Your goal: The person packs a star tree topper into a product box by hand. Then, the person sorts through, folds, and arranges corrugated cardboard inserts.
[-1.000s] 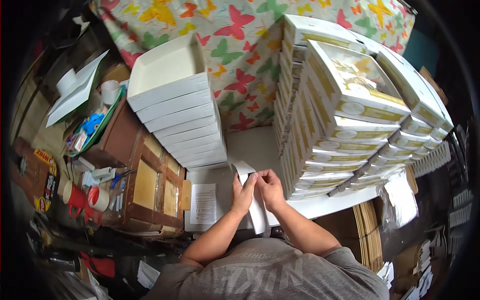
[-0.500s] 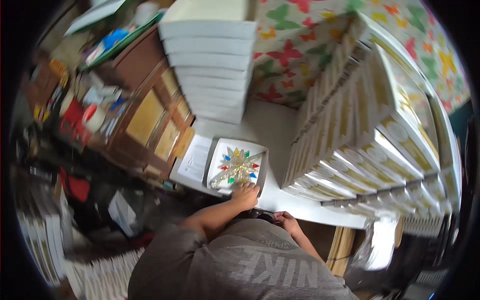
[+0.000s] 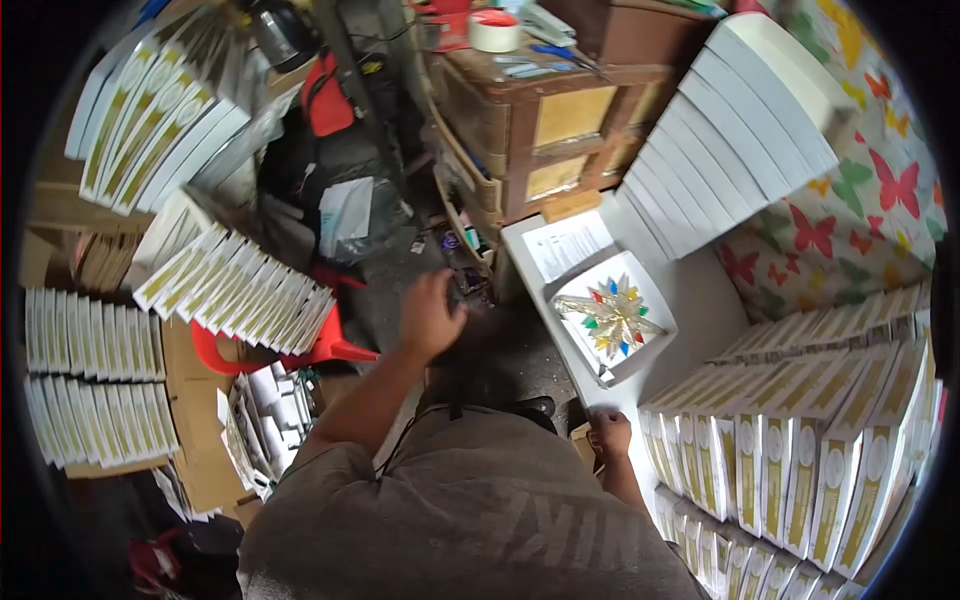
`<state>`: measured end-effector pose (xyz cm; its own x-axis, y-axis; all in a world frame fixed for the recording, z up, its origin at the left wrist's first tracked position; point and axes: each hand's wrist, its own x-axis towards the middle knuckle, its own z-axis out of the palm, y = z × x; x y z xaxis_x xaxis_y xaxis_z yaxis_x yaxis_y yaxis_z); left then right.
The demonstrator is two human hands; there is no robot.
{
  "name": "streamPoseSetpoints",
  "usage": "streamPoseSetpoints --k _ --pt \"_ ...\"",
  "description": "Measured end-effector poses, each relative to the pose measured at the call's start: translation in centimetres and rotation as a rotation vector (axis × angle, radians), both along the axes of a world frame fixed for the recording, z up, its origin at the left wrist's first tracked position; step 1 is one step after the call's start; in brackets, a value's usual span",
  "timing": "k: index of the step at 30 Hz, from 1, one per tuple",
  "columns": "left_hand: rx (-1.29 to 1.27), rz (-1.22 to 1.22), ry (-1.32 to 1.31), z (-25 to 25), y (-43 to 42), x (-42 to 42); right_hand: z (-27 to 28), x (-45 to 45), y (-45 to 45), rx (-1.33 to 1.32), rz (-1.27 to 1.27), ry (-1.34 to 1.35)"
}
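Note:
My left hand is raised over the dark floor, away from the table, its fingers loosely curled and blurred, with nothing visible in it. Fingers folded, my right hand rests at the front edge of the white table; whether it holds anything is hidden. Beyond it on the table lies an open white box with a star-shaped ornament inside, silvery-gold with red, blue, green and yellow tips. A printed sheet lies flat beside the box.
Stacked white boxes stand at the table's back; gold-and-white boxes crowd its right. A wooden cabinet adjoins the table. At left, a row of boxes rests over a red chair, near cardboard cartons.
The view has swung left. The folded white piece held earlier has left my hands, and the box with the ornament has come into view. My left hand has left that box and moved left.

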<state>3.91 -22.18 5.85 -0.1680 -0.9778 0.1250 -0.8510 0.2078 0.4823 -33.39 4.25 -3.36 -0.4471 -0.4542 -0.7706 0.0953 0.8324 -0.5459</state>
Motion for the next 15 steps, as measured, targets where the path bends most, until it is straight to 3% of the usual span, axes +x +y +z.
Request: streamPoseSetpoints --k 2,5,7,8,10,11,12,15 --pt "-0.053 0.094 -0.005 -1.4 -0.7 6.7 0.9 0.5 -0.9 0.042 0.000 0.118" --pt "0.084 0.171 0.010 0.4 -0.7 13.9 0.4 -0.1 -1.0 0.056 0.034 0.252" --pt "-0.106 0.116 0.065 1.6 -1.5 18.3 -0.5 1.4 -0.2 0.080 0.039 0.377" --pt "-0.114 0.180 0.025 4.6 -2.0 20.5 -1.0 3.1 -0.1 0.085 0.035 0.373" --pt "-0.428 0.264 0.008 12.9 -2.9 25.1 -1.9 6.5 -0.5 0.105 0.099 0.338" --pt "-0.692 0.324 -0.160 13.8 -4.1 30.2 -2.3 8.1 -0.4 0.118 0.129 0.324" --pt "-0.714 0.337 -0.224 17.3 -4.8 34.3 -2.6 9.5 -0.5 0.129 0.156 0.311" --pt "-0.456 0.395 -0.545 24.8 -4.9 44.3 -3.7 13.4 -1.3 0.148 0.220 0.273"
